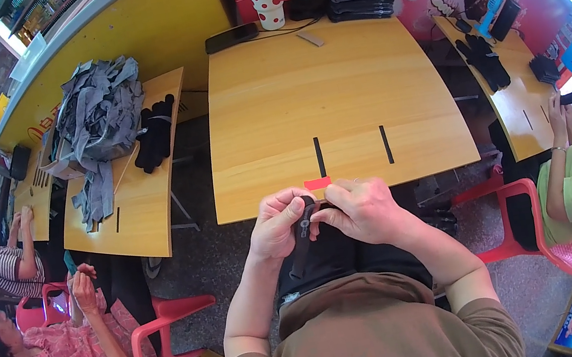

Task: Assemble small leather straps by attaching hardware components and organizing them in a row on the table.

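The left hand [277, 226] pinches a dark strap [302, 250], hanging below its fingertips. The right hand [362, 209] sits beside it, fingers narrow; whether they grip cannot be told. Apparent step: two-handed strap adjustment. Next move likely requires steady left support.

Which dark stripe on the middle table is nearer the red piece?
The left stripe: its lower end almost meets the red piece, while the right stripe lies farther off.
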Available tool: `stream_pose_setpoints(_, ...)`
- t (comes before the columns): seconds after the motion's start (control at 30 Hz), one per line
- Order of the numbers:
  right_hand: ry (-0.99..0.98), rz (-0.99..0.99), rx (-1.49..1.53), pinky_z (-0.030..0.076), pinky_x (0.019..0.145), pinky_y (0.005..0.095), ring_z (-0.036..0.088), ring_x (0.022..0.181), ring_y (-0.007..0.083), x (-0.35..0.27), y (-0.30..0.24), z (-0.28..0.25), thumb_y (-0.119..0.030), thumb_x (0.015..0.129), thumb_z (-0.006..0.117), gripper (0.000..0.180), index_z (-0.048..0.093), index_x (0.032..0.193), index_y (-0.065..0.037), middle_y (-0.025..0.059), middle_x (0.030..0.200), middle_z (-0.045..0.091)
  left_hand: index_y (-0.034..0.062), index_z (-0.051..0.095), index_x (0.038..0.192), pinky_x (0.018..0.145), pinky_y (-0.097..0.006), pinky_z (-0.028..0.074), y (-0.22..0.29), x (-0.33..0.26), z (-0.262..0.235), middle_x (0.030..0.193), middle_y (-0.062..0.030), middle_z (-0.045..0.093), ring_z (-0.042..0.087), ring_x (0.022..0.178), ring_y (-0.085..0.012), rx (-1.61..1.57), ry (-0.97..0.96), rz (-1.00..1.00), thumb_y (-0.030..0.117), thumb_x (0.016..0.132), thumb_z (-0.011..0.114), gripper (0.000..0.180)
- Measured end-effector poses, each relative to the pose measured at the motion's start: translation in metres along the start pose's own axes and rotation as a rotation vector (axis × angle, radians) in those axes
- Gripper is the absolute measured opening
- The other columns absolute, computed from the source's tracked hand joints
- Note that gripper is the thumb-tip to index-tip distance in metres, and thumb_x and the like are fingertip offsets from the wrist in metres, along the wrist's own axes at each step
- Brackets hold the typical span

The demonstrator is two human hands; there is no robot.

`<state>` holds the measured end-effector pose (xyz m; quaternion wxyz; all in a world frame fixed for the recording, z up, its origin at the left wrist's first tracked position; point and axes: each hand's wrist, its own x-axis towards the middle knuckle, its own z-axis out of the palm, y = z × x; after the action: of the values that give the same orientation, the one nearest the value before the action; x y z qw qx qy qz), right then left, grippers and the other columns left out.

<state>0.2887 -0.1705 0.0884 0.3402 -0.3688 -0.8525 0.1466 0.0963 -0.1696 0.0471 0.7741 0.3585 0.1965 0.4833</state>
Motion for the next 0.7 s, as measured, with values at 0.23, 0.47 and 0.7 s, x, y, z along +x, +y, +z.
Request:
stream_pose_setpoints(0.23,-0.018,-0.011,-0.059,0.045,0.046,0.0382,0.063,0.059,0.0273,-0.002,0.001,0.002,-0.032,0.087,0.065,0.028,0.056,0.078,-0.007,0.01,0.071,0.062,-0.0026,0.061,0.097,0.055,-0.024,0.052,-0.001,0.001,0.0,0.079,-0.0078,0.063,0.062,0.061,-0.0141,0.008,-0.009,-0.021,0.021,0.094,0.061,0.024)
stream_pose_setpoints(0.47,-0.071,-0.107,-0.176,0.044,0.043,0.036,0.061,0.055,0.0258,-0.001,0.007,0.002,-0.032,0.086,0.064,0.025,0.061,0.084,-0.007,0.0084,0.068,0.06,-0.0047,0.061,0.099,0.055,-0.026,0.052,-0.005,0.0,-0.003,0.084,-0.0117,0.064,0.063,0.064,-0.0161,0.12,-0.003,-0.016,0.021,0.094,0.061,0.026)
stream_pose_setpoints(0.7,-0.001,-0.185,-0.491,0.042,0.04,0.0314,0.059,0.051,0.0196,0.0,0.003,0.01,-0.024,0.084,0.06,0.017,0.059,0.077,-0.008,0.0056,0.063,0.057,-0.0006,0.062,0.094,0.055,-0.026,0.051,-0.005,0.004,0.008,0.078,-0.0066,0.063,0.061,0.062,-0.0129,0.078,0.122,-0.01,0.017,0.095,0.059,0.018)
